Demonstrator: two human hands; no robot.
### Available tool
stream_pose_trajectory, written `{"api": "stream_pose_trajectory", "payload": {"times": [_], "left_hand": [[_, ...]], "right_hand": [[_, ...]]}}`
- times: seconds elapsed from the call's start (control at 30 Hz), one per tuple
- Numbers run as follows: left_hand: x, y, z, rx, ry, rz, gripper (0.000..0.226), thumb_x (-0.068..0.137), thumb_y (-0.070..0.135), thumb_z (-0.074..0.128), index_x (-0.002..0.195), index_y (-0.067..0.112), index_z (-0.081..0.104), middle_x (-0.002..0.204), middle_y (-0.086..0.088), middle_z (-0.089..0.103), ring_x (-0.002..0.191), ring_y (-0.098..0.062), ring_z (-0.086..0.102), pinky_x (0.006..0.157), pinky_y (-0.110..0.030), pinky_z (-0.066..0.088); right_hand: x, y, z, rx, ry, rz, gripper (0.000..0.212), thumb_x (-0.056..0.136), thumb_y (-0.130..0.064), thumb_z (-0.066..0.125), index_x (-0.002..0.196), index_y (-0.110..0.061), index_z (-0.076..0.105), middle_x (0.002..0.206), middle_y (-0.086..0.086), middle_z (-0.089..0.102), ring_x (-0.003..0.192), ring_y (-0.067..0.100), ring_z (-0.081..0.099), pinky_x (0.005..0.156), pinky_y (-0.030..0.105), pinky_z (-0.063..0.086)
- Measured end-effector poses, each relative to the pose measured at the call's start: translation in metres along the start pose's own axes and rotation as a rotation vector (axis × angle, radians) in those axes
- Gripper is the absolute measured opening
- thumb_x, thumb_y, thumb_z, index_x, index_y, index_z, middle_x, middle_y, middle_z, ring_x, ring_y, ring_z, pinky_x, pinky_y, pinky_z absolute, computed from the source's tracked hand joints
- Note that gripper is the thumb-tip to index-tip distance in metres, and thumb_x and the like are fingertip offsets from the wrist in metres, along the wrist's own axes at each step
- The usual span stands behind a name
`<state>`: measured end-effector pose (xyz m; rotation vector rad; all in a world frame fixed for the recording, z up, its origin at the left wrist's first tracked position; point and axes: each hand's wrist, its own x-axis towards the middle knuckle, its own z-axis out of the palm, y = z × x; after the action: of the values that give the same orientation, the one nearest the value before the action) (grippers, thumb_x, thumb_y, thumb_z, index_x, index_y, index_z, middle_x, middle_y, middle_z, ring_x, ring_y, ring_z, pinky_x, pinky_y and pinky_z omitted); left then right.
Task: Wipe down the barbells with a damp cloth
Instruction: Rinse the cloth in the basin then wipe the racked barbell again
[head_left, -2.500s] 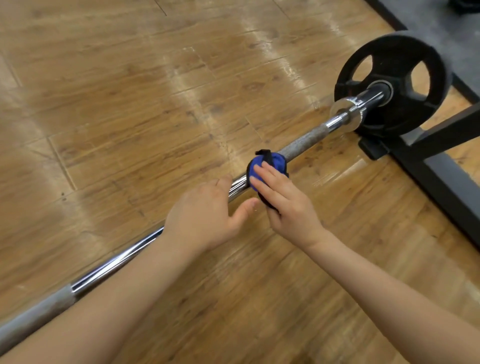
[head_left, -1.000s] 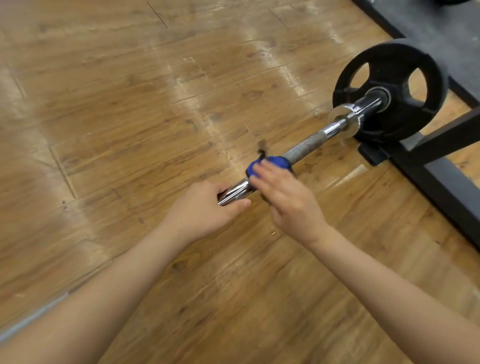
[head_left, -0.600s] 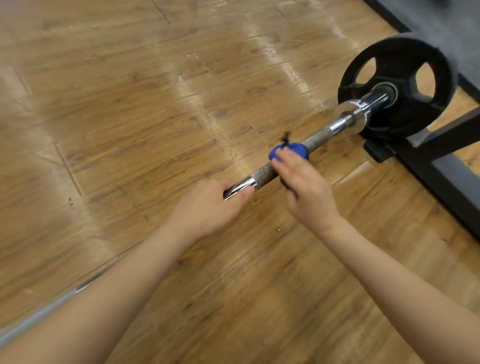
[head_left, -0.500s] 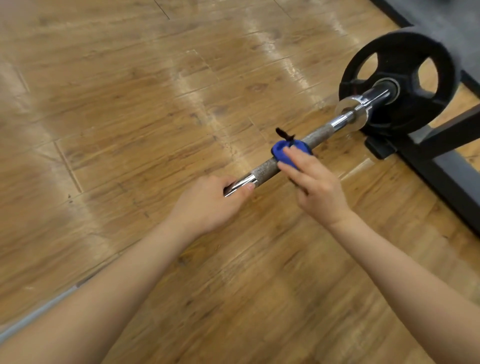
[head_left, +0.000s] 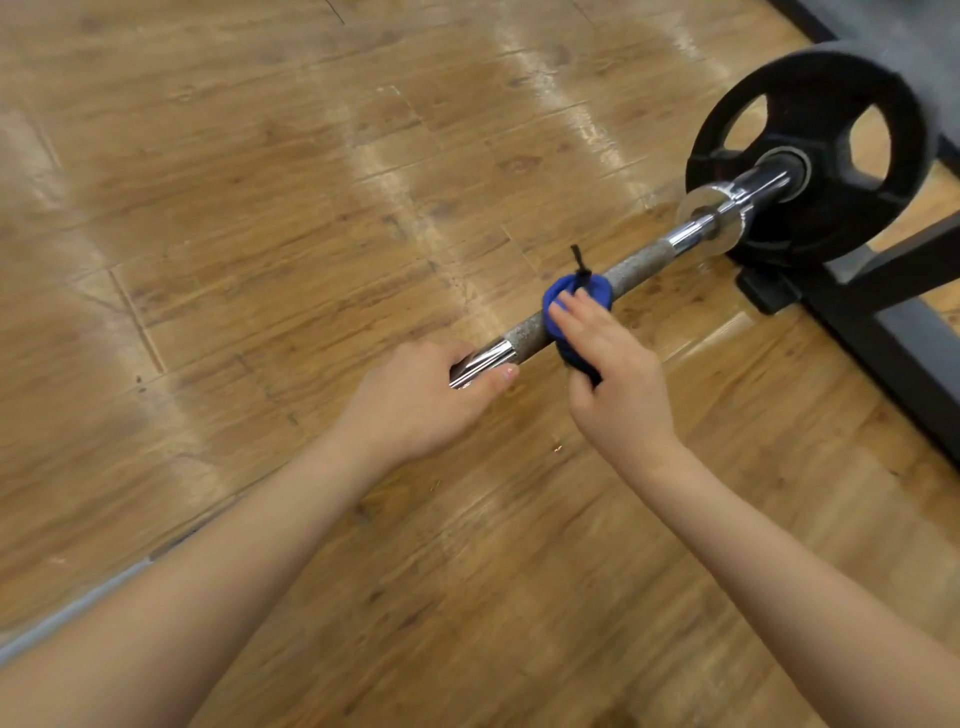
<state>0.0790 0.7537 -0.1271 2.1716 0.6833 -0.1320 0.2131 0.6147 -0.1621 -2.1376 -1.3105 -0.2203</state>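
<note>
A: What do you see on the left side?

B: The left hand (head_left: 415, 400) grips the barbell (head_left: 639, 262). Its fingers are curled around the shiny smooth part of the bar, and the thumb lies under the bar. The barbell goes diagonally over the wooden floor (head_left: 260, 208), from the lower left to the upper right. A short piece of it shows at the lower left edge, and the forearm hides the part between.

A: And just beside that hand?

B: There the rough grey part of the bar begins. The blue cloth (head_left: 574, 291) is wrapped around this part. The right hand (head_left: 618, 384) holds the cloth on the bar: the fingers lie over the top of it, and the thumb pinches the dark lower end under the bar. A small black loop stands up from the cloth.

A: What is further right?

B: The bar becomes shiny again, then comes a metal collar (head_left: 714, 218), and after it a black weight plate (head_left: 815, 150) on the sleeve. Just beside the plate, a black metal frame (head_left: 883, 312) stands on the floor.
</note>
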Motion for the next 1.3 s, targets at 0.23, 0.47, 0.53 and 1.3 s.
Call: {"api": "stream_pose_trajectory", "payload": {"times": [0.23, 0.47, 0.53, 1.3], "left_hand": [[0.001, 0.0, 0.002, 0.011, 0.031, -0.019, 0.045, 0.09, 0.056, 0.044, 0.089, 0.016, 0.064, 0.075, -0.005, 0.058, 0.074, -0.027, 0.052, 0.062, -0.034, 0.038], [-0.001, -0.003, 0.003, 0.058, 0.031, 0.01, 0.041, 0.089, 0.059, 0.04, 0.074, 0.021, 0.048, 0.072, -0.001, 0.053, 0.074, -0.026, 0.051, 0.059, -0.033, 0.034], [0.001, -0.004, 0.005, 0.072, 0.047, 0.018, 0.042, 0.088, 0.06, 0.04, 0.077, 0.021, 0.05, 0.072, 0.0, 0.053, 0.073, -0.025, 0.052, 0.056, -0.032, 0.033], [-0.129, -0.063, -0.013, 0.636, 0.229, 0.086, 0.069, 0.084, 0.049, 0.033, 0.121, 0.0, 0.062, 0.121, -0.017, 0.064, 0.108, -0.032, 0.064, 0.086, -0.041, 0.053]], "right_hand": [[-0.01, 0.003, 0.008, -0.036, -0.127, -0.208, 0.046, 0.083, 0.012, 0.037, 0.127, 0.01, 0.051, 0.134, 0.023, 0.049, 0.131, 0.032, 0.036, 0.112, 0.037, 0.029], [0.024, 0.084, -0.031, -0.276, 0.039, -0.059, 0.048, 0.078, 0.021, 0.045, 0.122, 0.006, 0.058, 0.127, 0.025, 0.056, 0.123, 0.039, 0.05, 0.113, 0.018, 0.022], [0.033, 0.078, -0.028, -0.258, 0.062, 0.046, 0.052, 0.075, 0.021, 0.046, 0.124, 0.008, 0.056, 0.13, 0.025, 0.053, 0.126, 0.037, 0.045, 0.113, 0.012, 0.015], [-0.008, -0.045, 0.017, 0.038, -0.209, -0.122, 0.059, 0.065, 0.02, 0.044, 0.12, 0.005, 0.06, 0.127, 0.022, 0.057, 0.126, 0.025, 0.041, 0.114, 0.021, 0.02]]}}
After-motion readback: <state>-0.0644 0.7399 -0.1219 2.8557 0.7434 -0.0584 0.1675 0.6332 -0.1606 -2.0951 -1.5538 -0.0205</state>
